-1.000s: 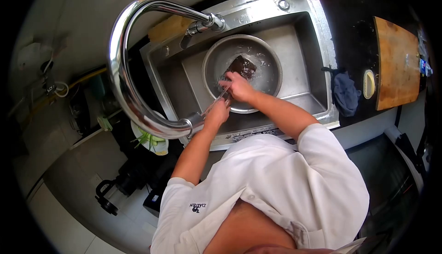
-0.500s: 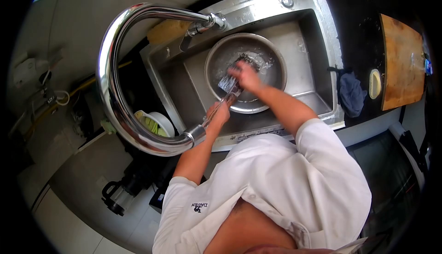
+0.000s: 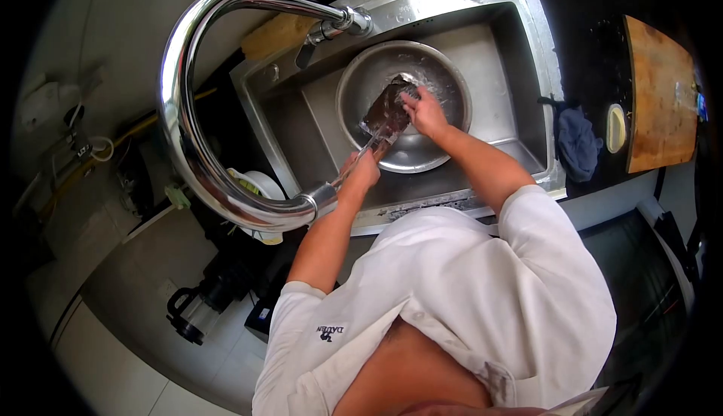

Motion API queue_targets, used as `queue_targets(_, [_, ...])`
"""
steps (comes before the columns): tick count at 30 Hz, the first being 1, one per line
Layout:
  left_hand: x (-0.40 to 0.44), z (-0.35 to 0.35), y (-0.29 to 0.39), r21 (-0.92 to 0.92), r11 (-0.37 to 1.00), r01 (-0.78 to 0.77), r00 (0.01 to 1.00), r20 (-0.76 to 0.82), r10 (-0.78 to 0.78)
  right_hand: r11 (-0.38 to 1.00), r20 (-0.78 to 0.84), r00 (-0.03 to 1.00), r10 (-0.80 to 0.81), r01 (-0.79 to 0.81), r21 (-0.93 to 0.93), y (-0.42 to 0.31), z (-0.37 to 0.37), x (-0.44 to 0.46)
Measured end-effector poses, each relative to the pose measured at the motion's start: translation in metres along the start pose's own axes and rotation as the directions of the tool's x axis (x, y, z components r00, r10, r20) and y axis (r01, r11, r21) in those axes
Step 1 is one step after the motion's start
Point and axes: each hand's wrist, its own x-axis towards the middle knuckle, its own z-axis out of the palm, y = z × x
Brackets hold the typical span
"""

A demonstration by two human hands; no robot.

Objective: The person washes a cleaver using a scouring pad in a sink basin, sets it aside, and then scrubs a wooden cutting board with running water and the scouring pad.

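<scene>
My left hand (image 3: 363, 170) is closed, partly hidden behind the faucet's water stream (image 3: 354, 182). It grips the handle end of a cleaver, whose broad dark blade (image 3: 382, 107) extends over a round metal basin (image 3: 350, 133). Water runs onto the blade and splashes near its far end. At the blade's right edge is my right hand (image 3: 429, 117), its fingers slightly bent and apart; whether the fingertips touch the metal is hard to tell. The basin stands in a stainless steel sink (image 3: 482, 62).
A curved chrome faucet (image 3: 177, 114) arches over the left side. Right of the sink lie a blue-grey cloth (image 3: 578, 145), a pale oval object (image 3: 616, 129) and a wooden cutting board (image 3: 661, 99). A white bowl (image 3: 263, 182) sits at left, above a glass jug (image 3: 197, 322).
My right hand, blurred over the blade before, has moved right to its edge. The blade now shows its broad dark face, where a shiny patch showed earlier.
</scene>
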Motion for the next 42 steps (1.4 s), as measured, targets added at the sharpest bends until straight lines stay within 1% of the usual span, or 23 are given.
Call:
queue_targets(1, [0.003, -0.002, 0.000, -0.018, 1.000, 0.015, 1.000, 0.011, -0.015, 1.000, 0.032, 0.999, -0.014, 0.013, 0.026, -0.008, -0.006, -0.003])
queue_targets(4, [0.008, -0.007, -0.003, -0.074, 0.997, 0.026, 0.999, -0.020, -0.028, 0.948, 0.080, 0.968, -0.237, 0.213, 0.237, -0.050, -0.014, -0.031])
queue_targets(6, [0.010, -0.004, -0.006, -0.092, 0.996, 0.011, 0.999, -0.032, -0.014, 0.958, 0.048, 0.987, -0.152, 0.136, 0.251, -0.062, -0.014, -0.041])
queue_targets(7, [0.010, -0.004, -0.006, -0.099, 0.995, 0.004, 0.999, -0.040, -0.008, 0.968, 0.059, 0.988, -0.140, 0.124, 0.218, -0.058, -0.015, -0.046])
queue_targets(10, [0.004, -0.013, -0.002, -0.206, 0.979, 0.008, 1.000, -0.021, -0.013, 0.964, 0.174, 0.978, -0.115, 0.067, 0.257, -0.049, -0.025, -0.065])
queue_targets(13, [0.009, -0.003, -0.004, -0.128, 0.988, -0.081, 0.995, -0.075, 0.072, 0.978, -0.004, 0.998, -0.068, 0.067, 0.197, -0.061, -0.024, -0.050])
queue_targets(14, [0.010, -0.002, -0.003, -0.109, 0.992, -0.057, 0.997, -0.065, 0.050, 0.983, -0.059, 0.997, -0.050, 0.060, 0.173, -0.064, -0.023, -0.042])
queue_targets(16, [0.008, -0.002, 0.000, -0.066, 0.998, -0.010, 0.999, -0.046, 0.007, 0.988, 0.072, 0.992, -0.107, 0.098, 0.121, -0.068, -0.025, -0.028])
queue_targets(17, [0.008, -0.003, 0.000, -0.079, 0.997, -0.006, 0.999, -0.048, 0.002, 0.988, 0.133, 0.982, -0.132, 0.120, 0.096, -0.068, -0.028, -0.023])
queue_targets(20, [0.007, -0.003, -0.004, -0.117, 0.993, 0.001, 0.999, -0.038, -0.005, 0.986, 0.202, 0.966, -0.164, 0.156, 0.054, -0.063, -0.029, -0.045])
queue_targets(22, [0.007, -0.001, 0.000, -0.153, 0.988, 0.008, 1.000, -0.016, -0.011, 0.989, 0.125, 0.984, -0.128, 0.116, 0.094, -0.068, -0.037, -0.046])
queue_targets(24, [0.005, -0.001, 0.010, -0.127, 0.992, -0.020, 1.000, -0.022, 0.018, 0.991, 0.077, 0.993, -0.085, 0.076, 0.114, -0.067, -0.037, -0.039])
queue_targets(25, [0.003, 0.001, 0.013, -0.111, 0.993, -0.035, 0.999, -0.016, 0.033, 0.991, 0.091, 0.987, -0.130, 0.125, 0.056, -0.066, -0.038, -0.025])
queue_targets(28, [0.005, 0.003, 0.012, -0.148, 0.989, 0.017, 1.000, 0.005, -0.017, 0.963, 0.089, 0.959, -0.270, 0.268, 0.032, -0.065, -0.029, -0.014])
queue_targets(29, [0.008, -0.001, 0.009, -0.113, 0.994, 0.006, 1.000, 0.023, -0.003, 0.963, 0.114, 0.957, -0.267, 0.267, 0.018, -0.064, -0.028, -0.021])
queue_targets(32, [0.010, 0.003, 0.002, -0.174, 0.984, 0.037, 0.999, -0.002, -0.037, 0.982, 0.274, 0.944, -0.184, 0.186, 0.022, -0.056, -0.044, -0.036])
queue_targets(33, [0.015, 0.001, 0.001, -0.169, 0.985, 0.040, 0.999, -0.020, -0.044, 0.976, 0.333, 0.919, -0.213, 0.214, 0.034, -0.044, -0.048, -0.038])
queue_targets(36, [0.014, -0.002, -0.007, -0.121, 0.992, 0.034, 0.998, -0.046, -0.040, 0.989, 0.453, 0.891, -0.034, 0.095, -0.112, -0.023, -0.066, -0.041])
queue_targets(37, [0.014, -0.011, -0.005, -0.098, 0.995, 0.017, 0.998, -0.065, -0.024, 0.995, 0.340, 0.939, 0.051, -0.019, -0.098, -0.024, -0.069, -0.036])
queue_targets(38, [0.014, -0.016, -0.003, -0.078, 0.997, 0.003, 0.996, -0.084, -0.009, 0.996, 0.195, 0.977, 0.089, -0.085, -0.028, -0.027, -0.068, -0.026])
queue_targets(39, [0.015, -0.018, -0.004, -0.070, 0.998, 0.002, 0.998, -0.065, -0.007, 0.989, 0.053, 0.989, 0.137, -0.140, 0.053, -0.037, -0.068, -0.014])
queue_targets(40, [0.013, -0.022, -0.004, -0.065, 0.997, -0.030, 0.999, -0.047, 0.027, 0.973, -0.084, 0.977, 0.194, -0.181, 0.142, -0.043, -0.067, -0.006])
queue_targets(42, [0.008, -0.033, -0.001, -0.048, 0.994, -0.098, 0.995, -0.017, 0.098, 0.990, -0.044, 0.990, 0.137, -0.138, -0.021, -0.034, -0.050, 0.001])
